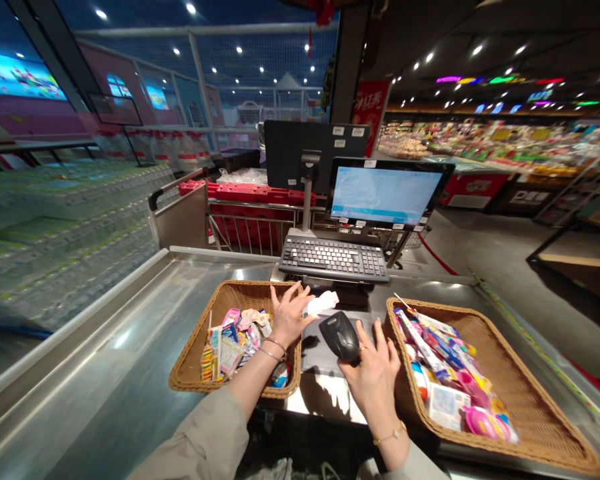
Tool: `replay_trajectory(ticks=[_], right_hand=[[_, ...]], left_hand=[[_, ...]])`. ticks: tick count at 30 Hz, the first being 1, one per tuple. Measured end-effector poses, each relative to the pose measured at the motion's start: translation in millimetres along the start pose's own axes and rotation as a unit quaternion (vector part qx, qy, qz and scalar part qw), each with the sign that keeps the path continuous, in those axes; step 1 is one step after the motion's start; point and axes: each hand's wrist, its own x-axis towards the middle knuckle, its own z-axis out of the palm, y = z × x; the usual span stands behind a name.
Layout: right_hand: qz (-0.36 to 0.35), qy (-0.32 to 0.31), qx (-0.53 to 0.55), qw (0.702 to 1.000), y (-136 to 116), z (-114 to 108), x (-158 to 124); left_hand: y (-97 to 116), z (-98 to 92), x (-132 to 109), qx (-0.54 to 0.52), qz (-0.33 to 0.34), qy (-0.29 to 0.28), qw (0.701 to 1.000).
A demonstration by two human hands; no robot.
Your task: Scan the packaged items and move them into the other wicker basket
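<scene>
My left hand (289, 316) pinches a small white-and-pink packet (323, 303) above the inner edge of the left wicker basket (180, 367). Inside that basket lie several small colourful packaged sweets (247, 340). A black handheld barcode scanner (340, 337) is in my right hand (377, 373), its head turned up and left toward the packet. The thumb and fingers of this hand grip the scanner's back end, while the other fingers stretch forward. Right beside it stands a larger wicker basket (525, 353), with several colourful packages (445, 353) heaped on its left side.
Both baskets rest on a metal checkout counter (130, 340). Beyond my hands are a black keyboard (335, 257), a lit monitor (387, 193) and a second screen seen from behind (310, 153). A metal cart (250, 227) stands behind the counter. Stacked bottle packs (70, 227) fill the left.
</scene>
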Motion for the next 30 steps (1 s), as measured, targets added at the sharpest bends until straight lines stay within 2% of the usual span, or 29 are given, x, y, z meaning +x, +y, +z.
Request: replay_trajectory(ticks=[16, 25, 30], right_hand=[[0.002, 0.035, -0.004, 0.999, 12, -4, 0], [0.038, 0.037, -0.035, 0.998, 27, -17, -2], [0.086, 0.068, -0.061, 0.992, 39, -26, -6]], left_hand=[[13, 7.9, 13, -0.008, 0.023, 0.005, 1.0], [28, 14.7, 24, -0.025, 0.042, 0.006, 0.999], [41, 26.0, 31, -0.032, 0.066, -0.005, 0.997]])
